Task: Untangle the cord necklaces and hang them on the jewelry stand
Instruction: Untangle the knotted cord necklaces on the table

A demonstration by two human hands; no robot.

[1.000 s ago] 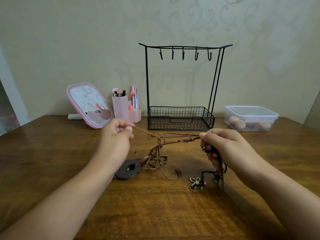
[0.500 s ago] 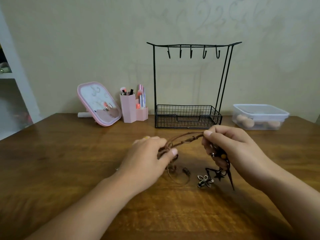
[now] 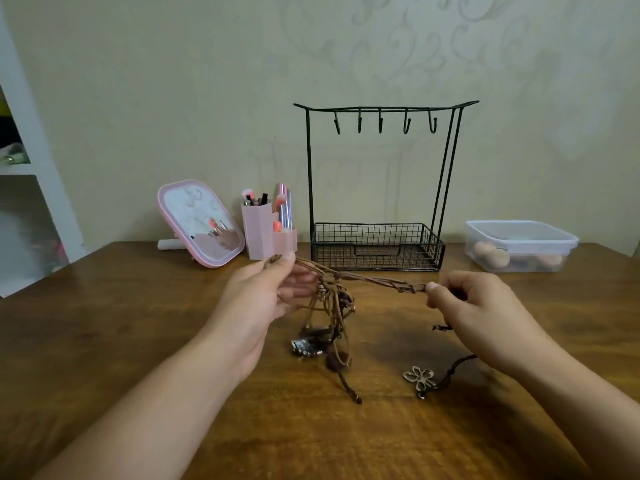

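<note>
- A brown wooden table (image 3: pixel 104 341) fills the lower frame, against a pale patterned wall; a pink mirror (image 3: pixel 201 223), a brush pot (image 3: pixel 263 233) and a clear lidded box (image 3: pixel 519 245) line the back edge.
- The black wire stand (image 3: pixel 377 188) sits centre frame at the back, its five hooks bare, so nothing is hung yet.
- The left hand (image 3: pixel 266 303) has swung up from the tangle, where it sat half a second ago, and now pinches brown cord ends near the brush pot, thumb on top.
- The right hand (image 3: pixel 474 306) pinches the other end of the braided stretch, just right of centre; a dark cord trails from under it to a flower pendant (image 3: pixel 419 377) lying on the table.
- The cords (image 3: pixel 360 277) are now drawn taut between the two hands, and the knot (image 3: pixel 329 306) has lifted, dangling below the line with pendants, blurred, at or just above the wood.
- By my reading, pulling apart has exposed the snarl but not loosened it; untangling is early, and more tension may tighten the knot.
</note>
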